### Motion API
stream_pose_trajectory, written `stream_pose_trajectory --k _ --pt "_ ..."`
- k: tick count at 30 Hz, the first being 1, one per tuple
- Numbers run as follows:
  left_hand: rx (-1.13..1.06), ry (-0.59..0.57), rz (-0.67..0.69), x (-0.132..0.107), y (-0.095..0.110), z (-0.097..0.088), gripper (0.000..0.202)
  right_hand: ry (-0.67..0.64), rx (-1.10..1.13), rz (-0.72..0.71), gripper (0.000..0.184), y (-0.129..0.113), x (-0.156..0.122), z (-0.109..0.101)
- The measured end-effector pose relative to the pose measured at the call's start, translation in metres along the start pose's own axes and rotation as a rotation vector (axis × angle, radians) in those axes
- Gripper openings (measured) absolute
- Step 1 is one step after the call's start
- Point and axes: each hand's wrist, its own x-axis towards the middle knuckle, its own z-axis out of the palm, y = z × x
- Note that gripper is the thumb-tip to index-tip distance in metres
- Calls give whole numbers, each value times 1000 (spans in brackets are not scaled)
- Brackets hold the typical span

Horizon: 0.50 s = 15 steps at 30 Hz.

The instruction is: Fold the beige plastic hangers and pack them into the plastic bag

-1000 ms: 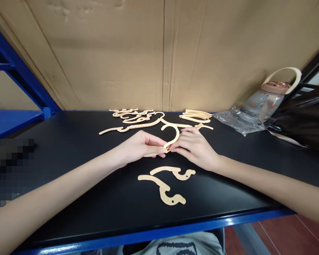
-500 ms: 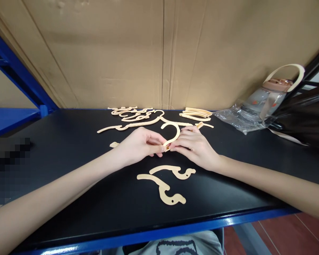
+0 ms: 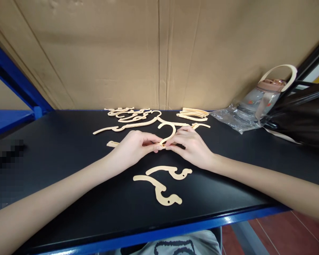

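Observation:
My left hand (image 3: 134, 147) and my right hand (image 3: 190, 146) meet at the middle of the black table (image 3: 69, 191), both pinched on a pale wooden hanger piece with a curved hook (image 3: 169, 131) that rises between them. One end of that piece (image 3: 112, 143) sticks out left of my left hand. Two loose curved wooden pieces (image 3: 162, 184) lie just in front of my hands, toward me.
More wooden hanger parts lie behind my hands: a long arm piece (image 3: 122, 126), a pile (image 3: 127, 114) at the back left and a stack (image 3: 193, 114) at the back right. A water jug in clear plastic (image 3: 257, 102) and a black bag (image 3: 305, 117) sit at right. Cardboard (image 3: 159, 53) backs the table.
Both hands stay pinched on the hook piece with only small finger shifts. An end of the piece now shows left of my left hand. The view has drifted slightly.

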Motion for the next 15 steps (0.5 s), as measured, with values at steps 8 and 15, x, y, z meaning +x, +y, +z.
stream_pose_trajectory --k 8,15 --pt "50 69 67 -4 1 7 25 31 -13 35 9 2 -2 1" --pt "-219 72 -30 -2 -4 12 28 -57 -2 203 12 -3 -1 -2"
